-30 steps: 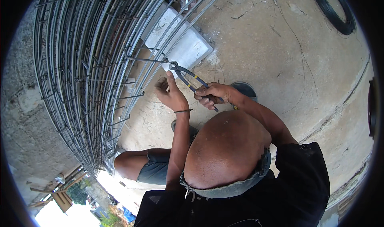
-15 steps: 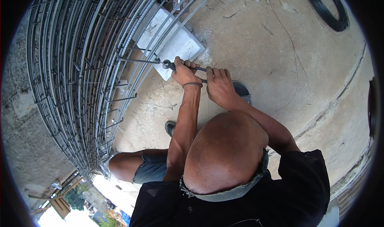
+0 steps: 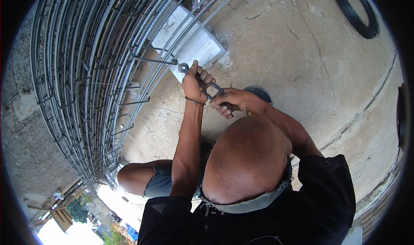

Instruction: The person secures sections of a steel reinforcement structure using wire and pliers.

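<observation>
A pair of pincers has its round head against the corner of a steel stirrup on a rebar cage. My left hand is closed around the tool just behind its head, thumb lying along it. Two handles run toward me with a gap between them. My right hand is wrapped round their far ends, fingers curled. Whether wire sits in the jaws is too small to tell.
Long bars with many stirrups curve along the left. Under them lies a pale slab, with a dark reddish object beyond. A coil of black wire rests at the far right. Loose wire bits are scattered over the concrete floor.
My right hand has come nearer to me and turned from palm-down to curled around the handle ends. The handles have swung toward me. My left hand has tilted with the tool.
</observation>
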`<state>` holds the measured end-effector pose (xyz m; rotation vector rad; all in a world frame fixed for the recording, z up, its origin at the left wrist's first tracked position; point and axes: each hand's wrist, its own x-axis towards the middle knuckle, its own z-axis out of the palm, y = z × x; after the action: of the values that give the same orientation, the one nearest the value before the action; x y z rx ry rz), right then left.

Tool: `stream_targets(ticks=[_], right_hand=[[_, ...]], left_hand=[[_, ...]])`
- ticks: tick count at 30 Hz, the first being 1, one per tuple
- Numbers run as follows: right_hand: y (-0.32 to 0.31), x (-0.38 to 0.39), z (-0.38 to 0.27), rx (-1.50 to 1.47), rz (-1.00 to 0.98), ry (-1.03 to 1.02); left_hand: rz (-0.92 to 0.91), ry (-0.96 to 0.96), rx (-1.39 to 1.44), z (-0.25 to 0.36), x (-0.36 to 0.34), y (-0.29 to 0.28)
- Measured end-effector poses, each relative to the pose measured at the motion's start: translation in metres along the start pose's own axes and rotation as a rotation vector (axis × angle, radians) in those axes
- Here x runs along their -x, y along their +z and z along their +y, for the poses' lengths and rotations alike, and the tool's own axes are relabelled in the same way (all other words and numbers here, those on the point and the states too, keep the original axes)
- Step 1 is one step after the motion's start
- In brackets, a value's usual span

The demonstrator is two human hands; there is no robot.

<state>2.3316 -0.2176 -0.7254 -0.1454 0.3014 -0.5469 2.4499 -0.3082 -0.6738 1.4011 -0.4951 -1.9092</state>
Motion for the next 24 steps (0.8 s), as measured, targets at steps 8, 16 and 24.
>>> stream_targets(ticks=[8, 16, 24], right_hand=[[0.013, 0.011, -0.017, 1.764, 1.107, -0.523], [-0.002, -0.021, -0.012, 0.946, 0.588, -0.204], [-0.007, -0.017, -0.027, 0.348, 0.135, -0.014]], left_hand=[[0.419, 0.205, 0.190, -0.024, -0.025, 0.039], [0.582, 0.245, -0.335, -0.017, -0.013, 0.019], [0.116, 0.028, 0.035, 0.004, -0.030, -0.008]])
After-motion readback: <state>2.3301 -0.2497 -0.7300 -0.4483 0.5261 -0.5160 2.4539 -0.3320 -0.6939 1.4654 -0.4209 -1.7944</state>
